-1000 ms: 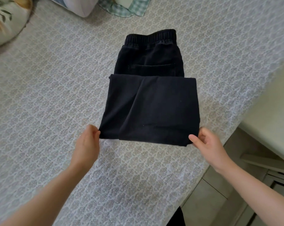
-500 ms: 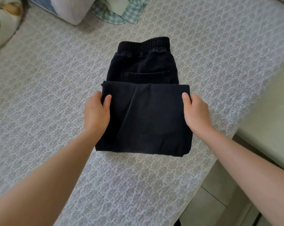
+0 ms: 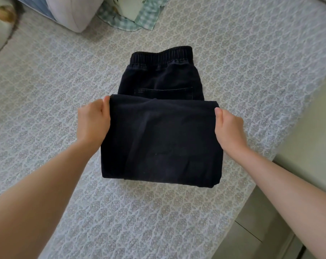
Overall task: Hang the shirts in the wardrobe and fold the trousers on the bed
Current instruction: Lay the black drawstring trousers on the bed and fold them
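Head view: a patterned bed [image 3: 65, 90] is seen from above, and everything below is placed from the trousers.
Trousers [image 3: 162, 139]: dark, laid flat on the bed and folded, with the leg part brought up over the seat. The doubled layer is nearest the person.
Pillow [image 3: 72, 12]: well beyond the trousers and to their left, at the head of the bed.
Checked cloth [image 3: 124, 21]: beyond the trousers, just beside the pillow.
Left hand [image 3: 93, 121]: the left edge of the trousers' top layer is gripped near its far corner. The fingers are curled round the fold.
Right hand [image 3: 228, 128]: the right edge of the trousers is pinched near the far corner, thumb on top. The other fingers are hidden under the cloth.
Waistband [image 3: 162, 55]: the trousers' far end, elastic, left uncovered.
Pocket [image 3: 164, 92]: on the trousers' seat, just beyond the folded edge and partly covered by it.
Step in hand: judged to be the last fold, in which the doubled layer is carried up toward the waistband.
How it is done well: both corners should be lifted together and kept level, so that the edge lands square. The side edges should be lined up with the seat beneath. The layers should be held taut so that no crease is trapped, then smoothed flat.
Risk: if one side leads, a skewed stack is likely.
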Demonstrator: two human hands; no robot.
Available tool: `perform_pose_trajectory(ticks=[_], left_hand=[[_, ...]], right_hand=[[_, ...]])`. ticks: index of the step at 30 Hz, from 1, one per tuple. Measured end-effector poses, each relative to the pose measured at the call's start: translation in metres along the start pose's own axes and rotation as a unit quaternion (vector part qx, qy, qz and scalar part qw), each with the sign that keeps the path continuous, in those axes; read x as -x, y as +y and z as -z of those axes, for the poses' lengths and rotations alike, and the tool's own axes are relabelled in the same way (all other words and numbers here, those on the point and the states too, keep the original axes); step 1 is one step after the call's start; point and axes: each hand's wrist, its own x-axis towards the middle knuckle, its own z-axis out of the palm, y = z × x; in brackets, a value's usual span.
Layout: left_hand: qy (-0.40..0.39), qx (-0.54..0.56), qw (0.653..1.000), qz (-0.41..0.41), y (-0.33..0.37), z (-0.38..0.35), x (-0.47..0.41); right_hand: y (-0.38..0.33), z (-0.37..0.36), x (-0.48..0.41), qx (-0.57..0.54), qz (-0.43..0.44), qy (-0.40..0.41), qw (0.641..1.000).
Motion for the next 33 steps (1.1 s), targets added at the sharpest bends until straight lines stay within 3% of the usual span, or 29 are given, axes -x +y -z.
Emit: perform_pose_trajectory(ticks=[3,6,8,10,12,14,15,17,20,23,25,30,33], left_hand=[[0.001,0.018,1.0,-0.009,-0.007,-0.001,0.003],[-0.057,-0.034,0.997,0.026,-0.014,-0.009,0.006],[-0.055,-0.052,0.997,0.013,-0.016,-0.01,0.005],[-0.046,-0.082,0.995,-0.045,-0.017,-0.004,0.003],[-0.038,-0.154,0.974,-0.161,-0.022,0.006,0.003],[-0.091,-0.266,0.894,-0.349,-0.035,0.016,0.002],[-0.123,-0.311,0.836,-0.435,-0.04,0.019,0.002],[-0.17,-0.38,0.738,-0.531,-0.043,0.02,0.002],[-0.195,-0.407,0.679,-0.579,-0.045,0.013,-0.007],[-0.197,-0.404,0.66,-0.602,-0.047,0.006,-0.021],[-0.194,-0.391,0.668,-0.603,-0.049,0.004,-0.023],[-0.269,-0.329,0.699,-0.575,-0.04,0.005,-0.036],[-0.283,-0.314,0.699,-0.576,-0.036,0.01,-0.038]], right_hand=[[0.006,-0.003,0.002,-0.053,0.015,-0.002,0.998],[0.002,-0.01,0.002,-0.02,0.011,-0.053,0.998],[0.002,-0.004,-0.001,0.043,0.03,-0.072,0.996],[0.004,0.012,-0.006,0.125,0.069,-0.051,0.988],[0.005,0.03,-0.009,0.187,0.142,-0.02,0.972],[0.007,0.038,-0.01,0.259,0.284,-0.022,0.923],[0.007,0.041,-0.011,0.288,0.364,-0.04,0.885],[0.006,0.04,-0.013,0.335,0.503,-0.105,0.79],[0.009,0.032,-0.026,0.387,0.609,-0.181,0.668],[0.012,0.026,-0.048,0.398,0.655,-0.203,0.609],[0.012,0.022,-0.06,0.393,0.661,-0.217,0.602],[0.002,0.009,-0.073,0.371,0.629,-0.259,0.632],[0.003,0.006,-0.067,0.37,0.607,-0.253,0.656]])
